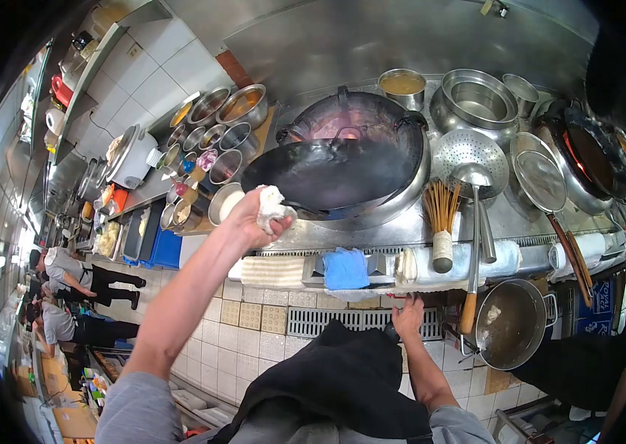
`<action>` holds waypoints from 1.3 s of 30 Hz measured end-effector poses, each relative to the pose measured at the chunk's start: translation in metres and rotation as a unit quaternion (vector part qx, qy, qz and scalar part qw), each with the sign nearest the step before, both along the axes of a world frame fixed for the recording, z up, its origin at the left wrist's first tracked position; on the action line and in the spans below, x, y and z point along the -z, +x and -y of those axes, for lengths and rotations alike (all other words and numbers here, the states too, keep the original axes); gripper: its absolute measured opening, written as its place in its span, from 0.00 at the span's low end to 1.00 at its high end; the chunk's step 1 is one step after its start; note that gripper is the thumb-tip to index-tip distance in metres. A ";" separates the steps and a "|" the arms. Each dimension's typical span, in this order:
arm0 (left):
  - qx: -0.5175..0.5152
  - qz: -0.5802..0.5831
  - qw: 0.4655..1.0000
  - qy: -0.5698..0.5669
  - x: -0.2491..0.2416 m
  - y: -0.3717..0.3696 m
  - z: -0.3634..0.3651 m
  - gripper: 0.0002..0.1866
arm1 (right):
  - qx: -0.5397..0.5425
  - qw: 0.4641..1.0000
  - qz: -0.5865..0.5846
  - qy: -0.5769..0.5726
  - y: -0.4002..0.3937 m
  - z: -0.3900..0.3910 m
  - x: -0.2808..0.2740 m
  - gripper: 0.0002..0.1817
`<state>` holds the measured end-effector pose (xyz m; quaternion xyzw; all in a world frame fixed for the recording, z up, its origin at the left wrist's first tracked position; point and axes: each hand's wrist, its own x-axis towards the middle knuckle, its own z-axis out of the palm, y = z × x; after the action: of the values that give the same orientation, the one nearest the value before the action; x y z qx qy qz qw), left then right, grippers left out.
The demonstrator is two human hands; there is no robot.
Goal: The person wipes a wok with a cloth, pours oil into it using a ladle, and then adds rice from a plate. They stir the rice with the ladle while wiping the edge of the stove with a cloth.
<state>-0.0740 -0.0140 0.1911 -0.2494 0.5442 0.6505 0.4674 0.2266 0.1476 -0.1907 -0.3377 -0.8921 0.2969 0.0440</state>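
My left hand (253, 220) is closed around a white cloth (274, 209) at the near-left rim of a large black wok (327, 174). The cloth lies between my fingers and the rim. The wok is tilted over the burner (346, 122), where a pinkish-orange flame shows behind its far edge. Below the front edge of the stove, my right hand (407, 320) reaches down with its fingers closed at a small red knob (399, 296), partly hidden by the fingers.
Right of the wok lie a perforated skimmer (468, 152), a bamboo brush (442, 222) and a strainer (540, 177). Metal seasoning pots (242, 107) crowd the left. A pot of liquid (513, 325) stands lower right, beside another person's dark apron. Two people work far left.
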 end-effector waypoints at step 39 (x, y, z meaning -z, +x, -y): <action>-0.109 -0.134 0.974 0.145 0.183 0.000 -0.056 0.06 | -0.213 0.934 0.285 0.041 -0.005 -0.024 0.030 0.53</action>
<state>-0.0739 0.0423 0.0084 -0.1471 0.4717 0.7969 0.3475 0.2221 0.1712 -0.2208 -0.2078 -0.9295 0.1541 -0.2629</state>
